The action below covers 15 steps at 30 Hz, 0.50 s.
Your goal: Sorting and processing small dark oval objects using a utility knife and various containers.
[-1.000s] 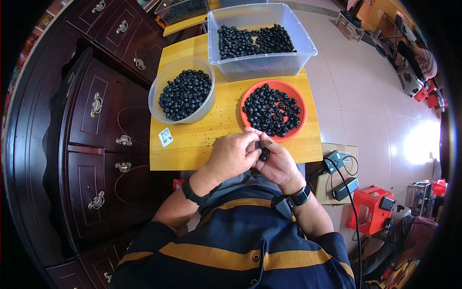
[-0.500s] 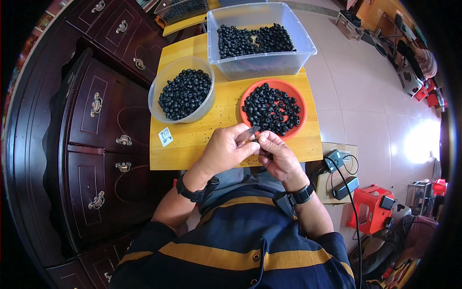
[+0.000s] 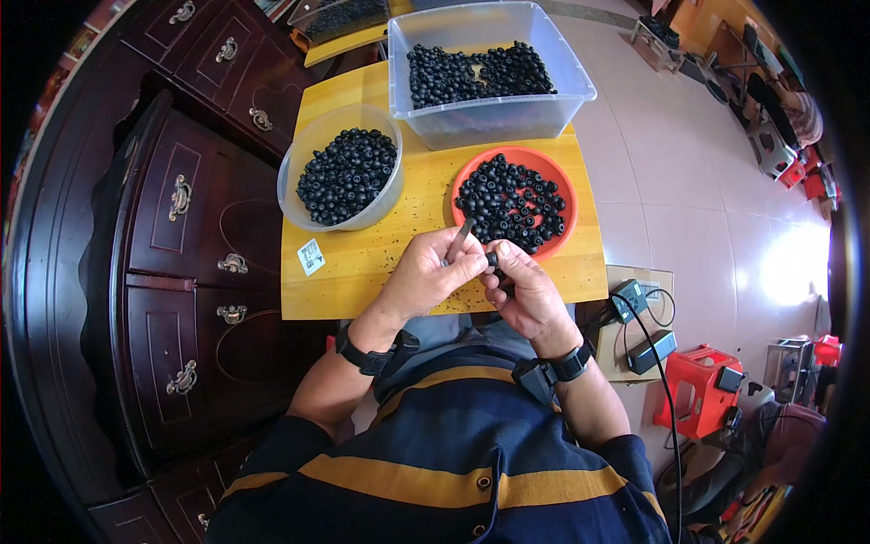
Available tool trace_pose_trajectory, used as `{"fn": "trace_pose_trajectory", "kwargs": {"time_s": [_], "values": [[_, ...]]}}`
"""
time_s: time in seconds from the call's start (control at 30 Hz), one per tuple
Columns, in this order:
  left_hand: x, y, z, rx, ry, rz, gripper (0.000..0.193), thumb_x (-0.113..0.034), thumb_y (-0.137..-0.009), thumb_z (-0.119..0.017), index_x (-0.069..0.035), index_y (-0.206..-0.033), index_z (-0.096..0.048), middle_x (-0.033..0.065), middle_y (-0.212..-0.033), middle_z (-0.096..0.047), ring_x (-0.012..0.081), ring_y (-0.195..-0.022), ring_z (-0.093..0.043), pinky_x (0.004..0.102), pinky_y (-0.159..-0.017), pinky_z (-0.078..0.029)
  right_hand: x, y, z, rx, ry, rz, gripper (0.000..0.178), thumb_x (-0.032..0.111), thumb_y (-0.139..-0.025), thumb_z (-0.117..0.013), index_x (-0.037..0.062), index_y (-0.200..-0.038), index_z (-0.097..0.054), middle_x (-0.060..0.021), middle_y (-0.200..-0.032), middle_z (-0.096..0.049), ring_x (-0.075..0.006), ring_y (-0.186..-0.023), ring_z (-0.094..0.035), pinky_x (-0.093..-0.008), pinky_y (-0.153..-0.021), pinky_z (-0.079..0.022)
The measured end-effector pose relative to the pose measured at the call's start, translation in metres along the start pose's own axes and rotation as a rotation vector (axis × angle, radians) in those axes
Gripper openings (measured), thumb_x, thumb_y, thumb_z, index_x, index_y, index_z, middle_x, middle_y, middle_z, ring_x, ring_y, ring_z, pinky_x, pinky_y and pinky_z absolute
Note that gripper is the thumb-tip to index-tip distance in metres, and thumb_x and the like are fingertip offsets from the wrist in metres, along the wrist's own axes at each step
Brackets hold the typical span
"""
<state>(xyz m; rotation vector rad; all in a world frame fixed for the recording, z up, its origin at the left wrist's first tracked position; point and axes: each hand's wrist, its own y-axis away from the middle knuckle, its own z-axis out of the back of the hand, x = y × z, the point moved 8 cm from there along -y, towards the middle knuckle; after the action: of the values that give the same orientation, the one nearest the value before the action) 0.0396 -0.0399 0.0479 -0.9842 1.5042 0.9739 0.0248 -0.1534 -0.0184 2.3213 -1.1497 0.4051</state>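
Observation:
My left hand [image 3: 433,272] is closed on a thin, dark flat blade [image 3: 463,233] that points up and away from me. Between the thumb and fingers of my right hand [image 3: 528,295] is a small black round part [image 3: 492,259]. Something black also shows lower down within those curled fingers. Both hands are close together over the near edge of the yellow table [image 3: 362,299]. Just beyond them, an orange-red bowl [image 3: 572,210] holds many small black round parts, some with a visible hole.
A clear round tub [image 3: 388,195] of similar black parts stands at the left, and a large clear bin [image 3: 507,122] of them at the back. Dark crumbs and a white label [image 3: 311,257] lie on the table. Dark wooden drawers [image 3: 195,227] line the left; a red stool [image 3: 698,390] stands right.
The blade has swung from lying toward the right hand to a steeper, upward angle. My hands have parted slightly, and the black part in my right fingers now shows.

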Motion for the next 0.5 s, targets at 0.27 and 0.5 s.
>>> {"fn": "trace_pose_trajectory", "kwargs": {"time_s": [0.27, 0.5], "values": [[-0.0007, 0.0002, 0.0054, -0.003, -0.188, -0.043, 0.007, -0.010, -0.096, -0.070, -0.005, -0.092, -0.066, -0.0056, -0.081, -0.065, 0.0011, -0.072, -0.053, 0.0202, -0.066, -0.043, 0.0016, 0.0016, -0.0023, -0.036, 0.021, 0.011, 0.015, 0.029, -0.105, -0.061, 0.0140, -0.104, -0.063, 0.0057, -0.087, -0.062, -0.0033, -0.071, -0.056, -0.0176, -0.059, -0.043], [0.0000, -0.0007, 0.0014, 0.013, -0.141, -0.056, 0.007, -0.010, -0.095, -0.069, -0.006, -0.090, -0.065, -0.0074, -0.078, -0.059, 0.0015, -0.070, -0.049, 0.0212, -0.065, -0.042, 0.0009, 0.0009, -0.0005, 0.014, 0.044, 0.029, 0.013, 0.027, -0.105, -0.061, 0.0142, -0.103, -0.063, 0.0054, -0.087, -0.063, -0.0034, -0.071, -0.056, -0.0176, -0.059, -0.043]]}}
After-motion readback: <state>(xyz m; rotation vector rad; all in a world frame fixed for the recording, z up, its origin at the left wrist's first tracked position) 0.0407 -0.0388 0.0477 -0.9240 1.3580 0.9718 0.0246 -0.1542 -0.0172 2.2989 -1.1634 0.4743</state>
